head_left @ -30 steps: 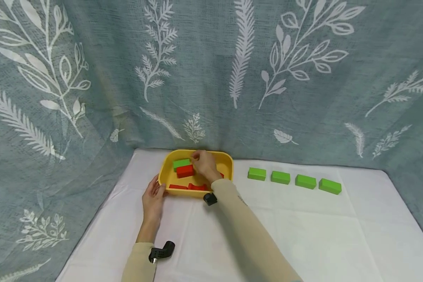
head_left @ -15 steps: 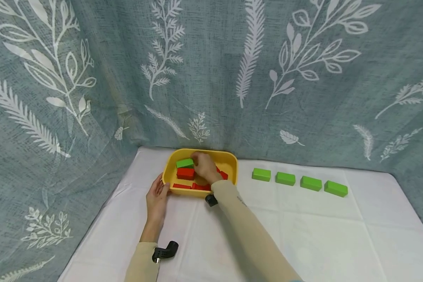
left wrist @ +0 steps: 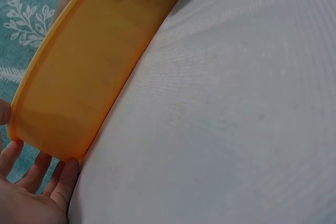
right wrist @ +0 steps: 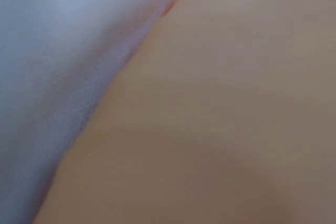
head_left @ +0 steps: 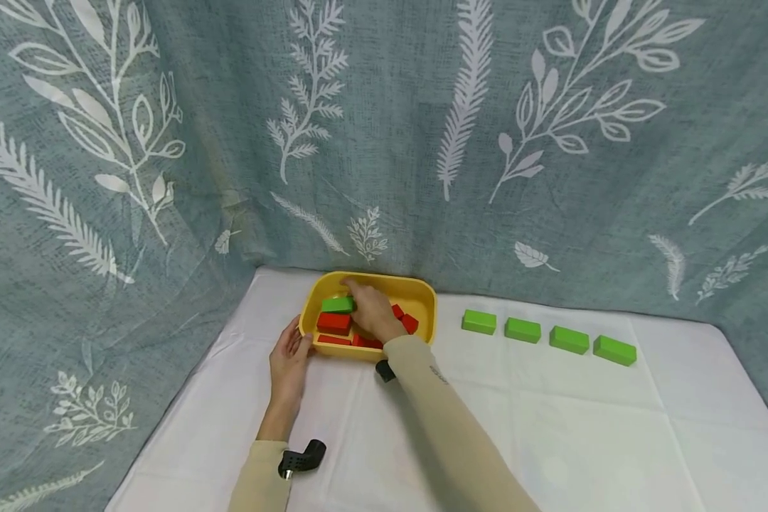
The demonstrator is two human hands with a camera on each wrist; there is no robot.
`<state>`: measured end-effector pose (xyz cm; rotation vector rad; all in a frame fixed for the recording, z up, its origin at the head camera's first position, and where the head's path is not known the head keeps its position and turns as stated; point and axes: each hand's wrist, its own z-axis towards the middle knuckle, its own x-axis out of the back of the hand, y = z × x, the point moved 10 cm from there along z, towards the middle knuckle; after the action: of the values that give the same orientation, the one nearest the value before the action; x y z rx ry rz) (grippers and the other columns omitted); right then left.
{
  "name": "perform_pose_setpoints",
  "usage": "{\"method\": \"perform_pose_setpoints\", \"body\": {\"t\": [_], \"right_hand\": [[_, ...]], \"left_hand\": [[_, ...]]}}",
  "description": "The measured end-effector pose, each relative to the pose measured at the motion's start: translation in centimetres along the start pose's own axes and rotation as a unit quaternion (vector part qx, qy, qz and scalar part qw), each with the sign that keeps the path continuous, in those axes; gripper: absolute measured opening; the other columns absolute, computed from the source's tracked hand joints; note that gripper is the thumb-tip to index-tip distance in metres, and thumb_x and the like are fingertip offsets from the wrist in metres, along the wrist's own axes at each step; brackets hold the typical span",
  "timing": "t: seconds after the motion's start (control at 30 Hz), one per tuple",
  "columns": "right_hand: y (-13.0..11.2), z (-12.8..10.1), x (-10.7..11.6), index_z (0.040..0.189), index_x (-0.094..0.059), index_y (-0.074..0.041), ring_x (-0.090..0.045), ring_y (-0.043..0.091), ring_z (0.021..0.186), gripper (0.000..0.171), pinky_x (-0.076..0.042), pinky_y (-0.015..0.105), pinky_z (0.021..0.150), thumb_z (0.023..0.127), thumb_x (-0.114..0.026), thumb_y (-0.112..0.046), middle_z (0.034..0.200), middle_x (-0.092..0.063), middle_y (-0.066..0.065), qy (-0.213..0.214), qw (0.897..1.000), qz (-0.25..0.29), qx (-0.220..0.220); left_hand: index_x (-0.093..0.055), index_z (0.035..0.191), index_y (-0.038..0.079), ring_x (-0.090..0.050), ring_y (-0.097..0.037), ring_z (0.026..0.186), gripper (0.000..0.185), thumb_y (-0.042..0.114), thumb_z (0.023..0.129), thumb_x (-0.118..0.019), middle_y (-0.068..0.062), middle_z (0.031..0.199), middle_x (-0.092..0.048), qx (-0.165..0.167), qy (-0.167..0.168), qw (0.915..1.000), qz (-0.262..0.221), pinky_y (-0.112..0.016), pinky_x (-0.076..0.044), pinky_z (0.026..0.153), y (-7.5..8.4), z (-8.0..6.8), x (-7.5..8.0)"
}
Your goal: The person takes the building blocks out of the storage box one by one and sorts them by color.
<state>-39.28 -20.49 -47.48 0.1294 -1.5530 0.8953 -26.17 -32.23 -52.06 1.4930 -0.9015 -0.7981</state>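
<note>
A yellow tray (head_left: 403, 288) with rounded corners stands at the table's back left. My left hand (head_left: 289, 366) grips its front left corner, thumb over the rim and fingers on the outer wall (left wrist: 89, 77) in the left wrist view. Inside lie a green block (head_left: 338, 305), a red block (head_left: 334, 323) just in front of it and several smaller red pieces (head_left: 409, 323). Over the tray, my right hand (head_left: 372, 307) reaches to the green block's right end, index finger stretched along its far side. The thumb is hidden, so I cannot tell whether it pinches the block.
Several green blocks (head_left: 523, 330) stand in a spaced row on the white tablecloth (head_left: 550, 427), right of the tray. A patterned teal curtain (head_left: 384, 142) hangs directly behind the table and along its left side. Blurred tan surface and white cloth fill the right wrist view.
The green block in the tray tilted half a second ago and now looks level. My right index finger has straightened over it. The whole head view has shifted slightly; my left hand stays at the tray.
</note>
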Motion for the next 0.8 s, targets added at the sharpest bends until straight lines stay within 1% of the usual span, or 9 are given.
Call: {"method": "perform_pose_setpoints", "body": {"t": [0.07, 0.17, 0.33, 0.37, 0.4, 0.5, 0.6, 0.63, 0.8], "right_hand": [[0.3, -0.4, 0.7, 0.143, -0.048, -0.013, -0.065, 0.023, 0.106, 0.065, -0.053, 0.032, 0.092, 0.085, -0.072, 0.002, 0.122, -0.067, 0.009, 0.017, 0.998, 0.057, -0.003], [1.0, -1.0, 2.1, 0.140, -0.051, -0.009, -0.066, 0.023, 0.105, 0.066, -0.053, 0.031, 0.093, 0.081, -0.075, 0.006, 0.121, -0.068, 0.010, 0.045, 0.991, 0.127, -0.010], [2.1, -2.3, 3.9, 0.138, -0.054, -0.005, -0.066, 0.024, 0.102, 0.064, -0.052, 0.033, 0.094, 0.080, -0.076, 0.007, 0.117, -0.070, 0.010, 0.063, 0.981, 0.181, -0.020], [2.4, -2.6, 4.3, 0.138, -0.054, -0.004, -0.065, 0.025, 0.103, 0.063, -0.052, 0.035, 0.094, 0.080, -0.075, 0.007, 0.117, -0.069, 0.011, 0.065, 0.977, 0.201, -0.025], [2.8, -3.0, 4.8, 0.138, -0.054, -0.005, -0.065, 0.026, 0.104, 0.062, -0.048, 0.038, 0.100, 0.081, -0.075, 0.005, 0.119, -0.069, 0.011, 0.069, 0.973, 0.219, -0.029], [4.1, -4.2, 6.6, 0.136, -0.056, -0.005, -0.064, 0.029, 0.106, 0.059, -0.049, 0.042, 0.100, 0.081, -0.075, 0.004, 0.123, -0.066, 0.014, 0.087, 0.958, 0.270, -0.043], [5.6, -5.4, 8.4, 0.134, -0.058, -0.004, -0.063, 0.030, 0.108, 0.056, -0.050, 0.039, 0.098, 0.081, -0.075, 0.004, 0.125, -0.065, 0.016, 0.105, 0.947, 0.298, -0.051], [6.2, -5.8, 9.0, 0.134, -0.058, -0.004, -0.063, 0.031, 0.108, 0.057, -0.054, 0.038, 0.091, 0.081, -0.075, 0.005, 0.124, -0.065, 0.017, 0.111, 0.945, 0.303, -0.052], [10.1, -8.1, 11.6, 0.139, -0.053, -0.003, -0.061, 0.034, 0.111, 0.062, -0.054, 0.037, 0.092, 0.081, -0.075, 0.005, 0.127, -0.063, 0.020, 0.136, 0.934, 0.323, -0.064]], "left_hand": [[-0.038, 0.151, 0.013, -0.047, -0.017, 0.122, 0.051, 0.015, 0.102, -0.052, -0.010, 0.145, -0.047, -0.006, 0.000, 1.0000, 0.002, -0.009, -0.048, 0.086, 0.1, 0.0, -0.1], [-0.039, 0.151, 0.013, -0.047, -0.018, 0.123, 0.051, 0.015, 0.102, -0.052, -0.009, 0.146, -0.047, -0.012, -0.003, 0.9999, 0.005, -0.009, -0.048, 0.085, 0.2, 0.0, -0.2], [-0.039, 0.151, 0.013, -0.049, -0.016, 0.118, 0.050, 0.015, 0.102, -0.052, -0.010, 0.145, -0.048, -0.007, 0.001, 1.0000, 0.006, -0.009, -0.049, 0.083, 0.1, -0.2, 0.1], [-0.039, 0.150, 0.012, -0.049, -0.016, 0.117, 0.050, 0.015, 0.102, -0.052, -0.010, 0.144, -0.048, -0.009, 0.002, 1.0000, 0.005, -0.010, -0.049, 0.083, 0.1, -0.2, 0.2], [-0.039, 0.150, 0.013, -0.049, -0.014, 0.116, 0.050, 0.016, 0.102, -0.052, -0.010, 0.144, -0.048, -0.007, 0.003, 1.0000, 0.006, -0.009, -0.049, 0.083, 0.1, -0.2, 0.2], [-0.039, 0.151, 0.013, -0.049, -0.013, 0.115, 0.051, 0.017, 0.102, -0.053, -0.010, 0.145, -0.048, -0.007, 0.003, 0.9999, 0.011, -0.011, -0.049, 0.084, 0.1, -0.2, 0.2], [-0.037, 0.152, 0.014, -0.049, -0.012, 0.116, 0.052, 0.019, 0.102, -0.052, -0.009, 0.147, -0.046, -0.003, 0.001, 1.0000, 0.009, -0.012, -0.049, 0.086, 0.1, -0.2, 0.2], [-0.037, 0.152, 0.014, -0.049, -0.012, 0.116, 0.052, 0.019, 0.102, -0.052, -0.009, 0.147, -0.046, -0.001, 0.002, 1.0000, 0.008, -0.012, -0.049, 0.086, 0.1, -0.2, 0.2], [-0.038, 0.152, 0.016, -0.050, -0.013, 0.117, 0.052, 0.019, 0.102, -0.052, -0.006, 0.146, -0.047, 0.003, 0.011, 0.9998, 0.014, -0.011, -0.049, 0.086, -0.1, -0.2, -0.1]]}}
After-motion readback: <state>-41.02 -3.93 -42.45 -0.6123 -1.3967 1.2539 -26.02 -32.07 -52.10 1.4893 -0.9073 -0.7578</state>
